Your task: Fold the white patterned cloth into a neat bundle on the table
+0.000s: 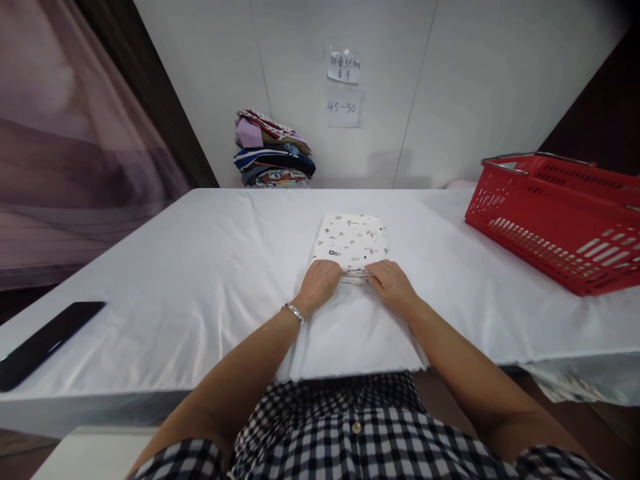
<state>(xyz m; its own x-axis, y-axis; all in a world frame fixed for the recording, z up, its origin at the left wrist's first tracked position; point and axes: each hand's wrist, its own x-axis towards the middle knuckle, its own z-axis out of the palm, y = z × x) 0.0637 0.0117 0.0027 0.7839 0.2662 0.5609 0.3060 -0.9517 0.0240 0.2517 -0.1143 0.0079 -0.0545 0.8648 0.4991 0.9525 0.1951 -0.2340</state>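
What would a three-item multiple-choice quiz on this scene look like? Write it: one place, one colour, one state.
1. Where is the basket?
A. right side of the table
B. on the floor
C. on the clothes pile

2. What colour is the basket?
A. blue
B. red
C. green

3. How does the printed cloth lie?
A. crumpled
B. hanging off the edge
C. folded flat

Answers:
1 A, it sits on the table's right part.
2 B, its plastic is red.
3 C, it is a neat rectangle, with the left hand and right hand at its near edge.
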